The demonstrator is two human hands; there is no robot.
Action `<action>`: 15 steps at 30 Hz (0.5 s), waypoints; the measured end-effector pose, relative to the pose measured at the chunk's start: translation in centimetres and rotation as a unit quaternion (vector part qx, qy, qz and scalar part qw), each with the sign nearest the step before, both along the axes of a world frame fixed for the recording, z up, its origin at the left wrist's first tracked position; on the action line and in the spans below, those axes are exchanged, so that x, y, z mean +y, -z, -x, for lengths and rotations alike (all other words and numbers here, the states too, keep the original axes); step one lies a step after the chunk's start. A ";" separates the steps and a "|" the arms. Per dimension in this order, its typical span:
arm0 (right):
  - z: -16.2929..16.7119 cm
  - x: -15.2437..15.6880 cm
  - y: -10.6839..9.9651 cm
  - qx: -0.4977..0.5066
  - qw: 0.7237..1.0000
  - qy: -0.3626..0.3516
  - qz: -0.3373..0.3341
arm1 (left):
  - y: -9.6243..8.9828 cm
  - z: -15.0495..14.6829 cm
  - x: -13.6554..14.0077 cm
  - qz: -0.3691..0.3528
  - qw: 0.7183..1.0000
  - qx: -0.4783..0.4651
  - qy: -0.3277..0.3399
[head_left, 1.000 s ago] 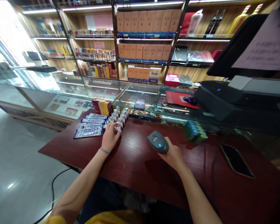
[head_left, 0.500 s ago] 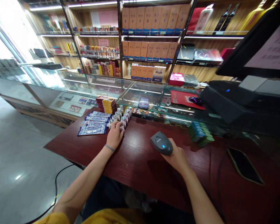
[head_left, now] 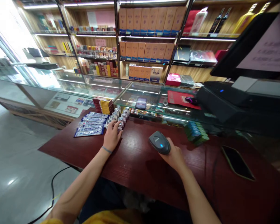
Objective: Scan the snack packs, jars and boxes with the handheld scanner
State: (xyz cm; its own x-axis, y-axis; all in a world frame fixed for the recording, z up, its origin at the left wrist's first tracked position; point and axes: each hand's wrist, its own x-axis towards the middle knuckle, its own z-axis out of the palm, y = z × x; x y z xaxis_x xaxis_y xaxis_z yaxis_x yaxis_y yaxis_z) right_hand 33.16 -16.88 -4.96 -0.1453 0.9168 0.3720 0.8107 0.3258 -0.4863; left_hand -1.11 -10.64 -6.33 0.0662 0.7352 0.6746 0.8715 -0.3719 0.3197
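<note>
My left hand (head_left: pixel 112 137) is at the front end of rows of small silver-capped bottles (head_left: pixel 120 119), thumb and fingers curled about the nearest one; the fingers partly hide it. Just left of these bottles lie several blue-and-white flat packets (head_left: pixel 90 129), overlapping in a fan. Behind them stands a stack of red and yellow packs (head_left: pixel 103 105). A dark grey barcode scanner (head_left: pixel 160 142) with a lit blue light is gripped by my right hand (head_left: pixel 175 155), above the dark red wooden table (head_left: pixel 133 155).
Green-and-blue small packs (head_left: pixel 196 133) stand to the right, with a phone (head_left: pixel 238 162) lying nearer me. A glass counter (head_left: pixel 151 90) borders the far side, bearing a red mat (head_left: pixel 180 99) and a mouse (head_left: pixel 191 100). A monitor (head_left: pixel 259 46) leans in at the upper right.
The whole view has shifted slightly, so everything appears a little further left. Both hands keep about the same places relative to the bottles and table.
</note>
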 end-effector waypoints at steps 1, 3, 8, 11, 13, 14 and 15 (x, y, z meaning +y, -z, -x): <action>-0.1 0.1 0.0 0.003 1.000 0.001 -0.001 | -0.1 -0.1 -0.1 -0.017 1.000 0.001 -0.004; -0.2 0.2 -0.1 0.009 1.000 0.010 -0.003 | -0.3 -0.4 -0.3 -0.057 0.998 -0.005 -0.004; -0.8 0.3 -0.9 0.066 0.995 0.078 -0.005 | -0.9 -2.3 -0.7 -0.119 0.989 -0.027 0.082; -1.7 0.4 -1.3 0.137 0.984 0.109 -0.032 | -1.4 -4.2 -0.4 -0.093 0.985 -0.050 0.139; -2.4 0.6 -1.4 0.186 0.974 0.120 -0.055 | -1.6 -5.7 0.2 -0.068 0.980 -0.065 0.173; -2.8 0.6 -1.4 0.206 0.968 0.125 -0.066 | -1.8 -6.6 0.5 -0.058 0.977 -0.072 0.191; -3.3 0.7 -1.5 0.225 0.962 0.136 -0.079 | -1.9 -7.7 0.9 -0.051 0.973 -0.078 0.211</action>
State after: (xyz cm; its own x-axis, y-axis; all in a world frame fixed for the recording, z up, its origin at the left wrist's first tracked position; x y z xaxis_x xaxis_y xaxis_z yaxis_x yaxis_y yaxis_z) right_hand 36.45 -16.14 -3.51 0.2997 0.8249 0.4792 0.5961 0.2303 -0.7692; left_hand 6.55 -9.76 -4.47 0.2388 0.5941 0.7681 0.5787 -0.7223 0.3787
